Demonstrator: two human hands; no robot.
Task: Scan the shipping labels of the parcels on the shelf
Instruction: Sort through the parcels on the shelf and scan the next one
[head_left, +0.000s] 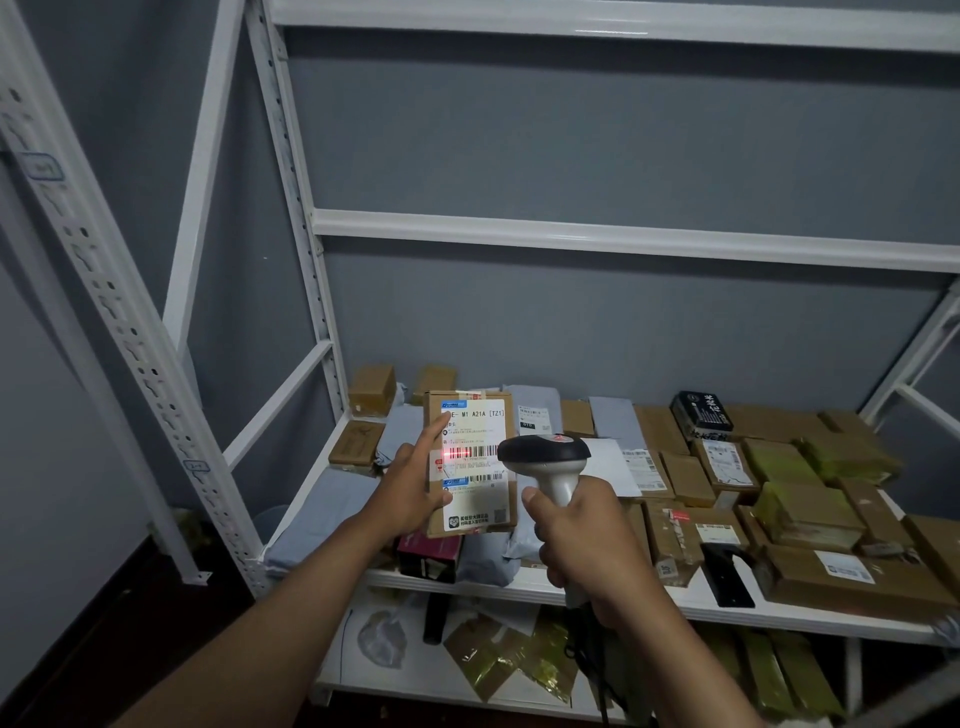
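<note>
White metal shelf (524, 578) crowded with brown cardboard parcels (810, 519); left hand (410, 483) grips small labelled cardboard box (471, 462), fingers spread; right hand (582, 540) fingers wrapped round grey-white handheld barcode scanner (545, 457).

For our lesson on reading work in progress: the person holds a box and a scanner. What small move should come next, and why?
Probably hold the scanner steady: its red line already lies across the barcode on the shipping label of the box that the left hand holds upright, while the right hand grips the handle.

I count hands: 2 (410, 486) (587, 535) | scanner (545, 457): 1 | held parcel (470, 462): 1 | black boxes (701, 413): 1 | shelf (519, 579) parcels: too many to tally
</note>
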